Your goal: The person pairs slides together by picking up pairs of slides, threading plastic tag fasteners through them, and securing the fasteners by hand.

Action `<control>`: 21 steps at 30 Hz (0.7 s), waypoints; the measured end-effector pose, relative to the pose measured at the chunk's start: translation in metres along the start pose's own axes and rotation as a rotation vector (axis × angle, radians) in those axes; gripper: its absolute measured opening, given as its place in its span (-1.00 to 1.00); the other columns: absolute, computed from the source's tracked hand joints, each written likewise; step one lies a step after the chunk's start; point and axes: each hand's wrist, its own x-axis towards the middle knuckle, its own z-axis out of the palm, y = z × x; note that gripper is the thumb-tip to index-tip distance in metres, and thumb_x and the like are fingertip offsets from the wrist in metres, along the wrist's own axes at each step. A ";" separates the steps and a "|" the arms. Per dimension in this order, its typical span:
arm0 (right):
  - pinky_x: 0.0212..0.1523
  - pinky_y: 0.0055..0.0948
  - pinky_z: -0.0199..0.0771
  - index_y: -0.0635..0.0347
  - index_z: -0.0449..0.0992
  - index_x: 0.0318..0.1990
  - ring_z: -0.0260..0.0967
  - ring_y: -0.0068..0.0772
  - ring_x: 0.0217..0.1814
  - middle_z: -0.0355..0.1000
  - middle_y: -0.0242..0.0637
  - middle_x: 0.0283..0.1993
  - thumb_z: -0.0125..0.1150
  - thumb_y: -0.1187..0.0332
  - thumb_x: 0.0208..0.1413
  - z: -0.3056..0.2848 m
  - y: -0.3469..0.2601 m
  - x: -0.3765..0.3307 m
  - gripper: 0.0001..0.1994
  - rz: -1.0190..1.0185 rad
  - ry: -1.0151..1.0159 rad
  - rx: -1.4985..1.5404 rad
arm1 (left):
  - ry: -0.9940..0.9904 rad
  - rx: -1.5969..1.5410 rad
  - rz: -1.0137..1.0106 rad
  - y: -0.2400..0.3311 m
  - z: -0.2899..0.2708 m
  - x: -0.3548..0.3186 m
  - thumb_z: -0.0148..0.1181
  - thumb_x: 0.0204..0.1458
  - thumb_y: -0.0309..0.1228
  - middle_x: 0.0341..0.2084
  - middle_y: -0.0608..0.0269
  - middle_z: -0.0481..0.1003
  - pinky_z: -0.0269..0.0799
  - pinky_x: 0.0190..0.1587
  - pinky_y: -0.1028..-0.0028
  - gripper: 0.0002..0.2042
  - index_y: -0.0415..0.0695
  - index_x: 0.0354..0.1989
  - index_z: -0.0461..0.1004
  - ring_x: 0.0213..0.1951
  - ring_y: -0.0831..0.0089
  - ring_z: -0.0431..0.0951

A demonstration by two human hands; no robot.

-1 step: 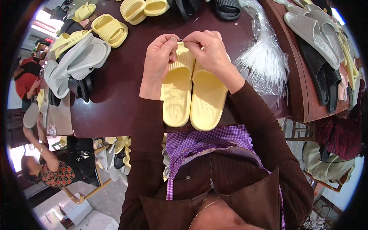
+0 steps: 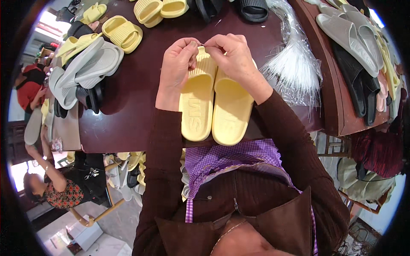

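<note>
A pair of pale yellow ribbed slide sandals (image 2: 196, 117) lies side by side near the front edge of the dark red table (image 2: 136, 115), heels toward the person, footbeds up. The left hand (image 2: 179, 59) and the right hand (image 2: 232, 53) meet above the toe end of the pair; the right wrist partly covers the right-hand slide. Each grip is a thumb and forefinger pressed together, pinching what looks like a thin strand (image 2: 202, 44), too fine to make out clearly.

As far as this view shows, the pair is matched and aligned, while the fingertip work at the toes seems unfinished: both hands are engaged there, and I cannot tell whether anything is fastened. A bundle of white plastic strands (image 2: 292, 72) lies in clear wrapping to the right, with plenty remaining. Around the table sit more slides: grey ones (image 2: 102, 59) heaped at the left, a yellow pair (image 2: 149, 15) and a black slide (image 2: 254, 10) at the far side; whether those are finished does not show.
</note>
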 end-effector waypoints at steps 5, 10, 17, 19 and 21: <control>-0.08 -0.40 0.21 0.09 0.56 -0.41 0.29 -0.44 -0.41 0.41 -0.46 -0.54 0.23 0.41 -0.02 0.001 0.000 0.000 -0.97 -0.004 -0.010 -0.013 | -0.030 0.036 0.002 0.001 0.000 0.001 0.07 0.13 -0.47 -0.61 0.46 0.36 0.14 -0.59 0.71 -0.90 -0.24 -0.30 0.46 -0.63 0.75 0.22; -0.08 -0.40 0.21 0.09 0.55 -0.41 0.30 -0.41 -0.39 0.39 -0.44 -0.55 0.22 0.41 -0.02 0.000 -0.001 0.000 -0.98 -0.009 -0.018 -0.015 | 0.006 0.097 -0.035 0.003 0.003 0.000 0.06 0.13 -0.51 -0.62 0.44 0.29 0.16 -0.53 0.67 -0.91 -0.26 -0.26 0.44 -0.60 0.70 0.19; -0.11 -0.39 0.24 0.10 0.55 -0.42 0.30 -0.37 -0.38 0.38 -0.41 -0.56 0.21 0.42 -0.03 0.002 -0.001 0.000 -0.98 -0.022 0.018 0.005 | -0.046 0.085 -0.072 0.003 -0.002 0.001 0.08 0.10 -0.55 -0.60 0.44 0.32 0.17 -0.52 0.66 -0.94 -0.24 -0.30 0.45 -0.59 0.70 0.21; -0.12 -0.38 0.25 0.10 0.54 -0.43 0.30 -0.36 -0.39 0.38 -0.40 -0.57 0.21 0.42 -0.03 0.003 -0.001 -0.001 -0.98 -0.027 0.020 0.009 | -0.061 0.075 -0.087 0.003 -0.004 0.002 0.08 0.09 -0.56 -0.60 0.43 0.32 0.17 -0.52 0.66 -0.95 -0.24 -0.30 0.45 -0.59 0.70 0.21; -0.14 -0.38 0.26 0.11 0.54 -0.43 0.30 -0.34 -0.40 0.37 -0.39 -0.58 0.21 0.43 -0.03 0.004 0.001 -0.001 -0.98 -0.026 0.031 0.022 | -0.076 0.066 -0.095 0.003 -0.005 0.002 0.09 0.08 -0.56 -0.59 0.42 0.34 0.18 -0.51 0.66 -0.95 -0.24 -0.30 0.45 -0.59 0.69 0.22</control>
